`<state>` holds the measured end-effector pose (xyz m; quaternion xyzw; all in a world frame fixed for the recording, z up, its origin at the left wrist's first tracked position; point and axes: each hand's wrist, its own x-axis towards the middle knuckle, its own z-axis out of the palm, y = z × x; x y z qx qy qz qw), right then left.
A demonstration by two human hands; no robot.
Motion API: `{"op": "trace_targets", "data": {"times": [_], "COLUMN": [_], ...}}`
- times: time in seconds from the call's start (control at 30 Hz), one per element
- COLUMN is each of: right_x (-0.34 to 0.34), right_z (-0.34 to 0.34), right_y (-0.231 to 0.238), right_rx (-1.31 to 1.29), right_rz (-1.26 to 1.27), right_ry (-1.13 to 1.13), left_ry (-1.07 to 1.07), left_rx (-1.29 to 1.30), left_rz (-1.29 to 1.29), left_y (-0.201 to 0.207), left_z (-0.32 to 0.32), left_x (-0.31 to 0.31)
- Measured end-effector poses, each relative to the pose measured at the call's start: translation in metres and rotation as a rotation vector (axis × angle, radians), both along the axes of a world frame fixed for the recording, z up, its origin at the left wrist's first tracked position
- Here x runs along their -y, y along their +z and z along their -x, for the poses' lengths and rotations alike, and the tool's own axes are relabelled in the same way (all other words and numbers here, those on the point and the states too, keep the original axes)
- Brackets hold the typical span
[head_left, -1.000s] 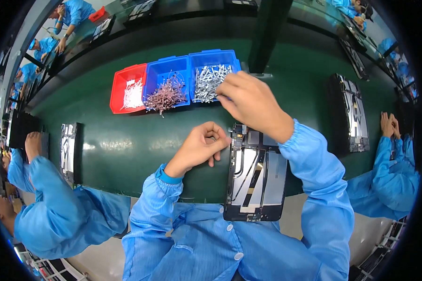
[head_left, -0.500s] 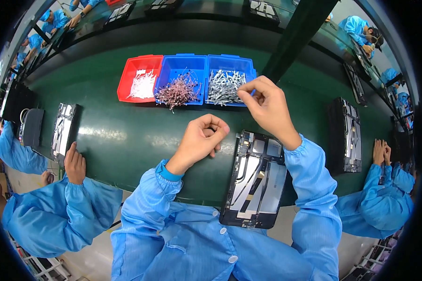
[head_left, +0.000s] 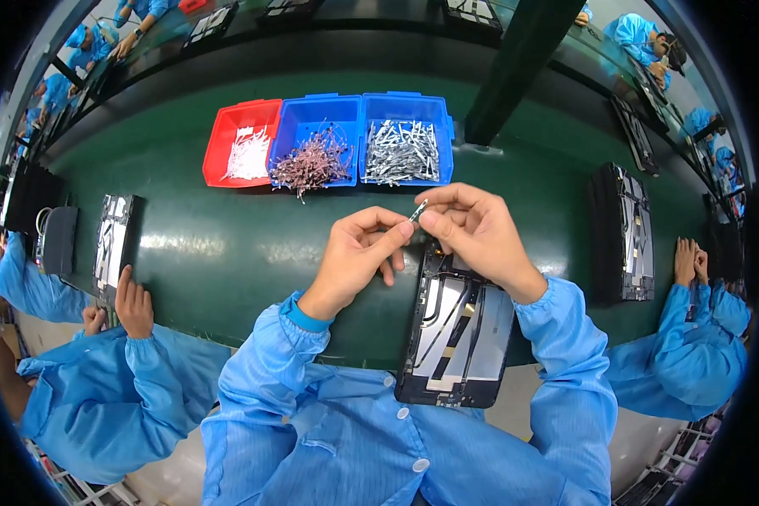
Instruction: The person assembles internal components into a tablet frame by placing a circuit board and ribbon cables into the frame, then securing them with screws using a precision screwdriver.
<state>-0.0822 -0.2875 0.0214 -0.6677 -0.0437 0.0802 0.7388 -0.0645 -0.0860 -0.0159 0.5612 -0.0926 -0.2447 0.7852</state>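
A small silver-white strip (head_left: 418,210) is pinched between my two hands, above the top edge of an opened tablet. My left hand (head_left: 358,257) is closed, its thumb and forefinger at the strip's lower end. From the other side, my right hand (head_left: 485,240) grips the strip with thumb and forefinger. The opened tablet (head_left: 491,337) shows a pale inner panel, dark cables and a black frame. It lies below my right hand, its lower end over the table's front edge. Similar silver strips (head_left: 403,152) fill the right blue bin (head_left: 449,139).
Beside that bin stand a blue bin (head_left: 312,105) of thin brownish wired parts and a red bin (head_left: 221,148) of white strips. Other opened tablets lie left (head_left: 114,240) and stacked right (head_left: 637,232) on the green table (head_left: 185,278). Co-workers sit at both sides. A dark post (head_left: 514,76) rises behind.
My right hand has come down from the right blue bin to my left hand, and a silver strip now shows between them. My left hand has barely moved.
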Motion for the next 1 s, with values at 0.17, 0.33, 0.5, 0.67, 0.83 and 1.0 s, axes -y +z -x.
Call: {"op": "trace_targets", "data": {"times": [0.17,0.33,0.5,0.67,0.83,1.0], "right_x": [-0.003,0.004,0.006,0.002,0.012,0.047], "right_z": [0.004,0.005,0.010,0.013,0.027,0.052], "right_y": [-0.014,-0.014,-0.012,-0.003,0.008,0.014], "right_rx": [0.010,0.011,0.145,0.665,1.023,0.424], "right_rz": [-0.012,0.095,0.272,0.587,0.761,0.466], "right_ry": [-0.048,-0.046,-0.022,-0.073,-0.134,-0.307], "left_ry": [0.007,0.100,0.062,-0.009,0.380,1.178], "left_rx": [-0.012,0.097,0.120,0.081,0.389,0.753], "left_rz": [-0.010,-0.043,-0.047,-0.087,-0.202,-0.574], "left_y": [-0.003,0.010,0.003,-0.001,0.002,0.017], "left_z": [0.003,0.006,0.004,0.000,-0.014,-0.065], "left_x": [0.002,0.007,0.003,-0.005,-0.016,-0.093]}}
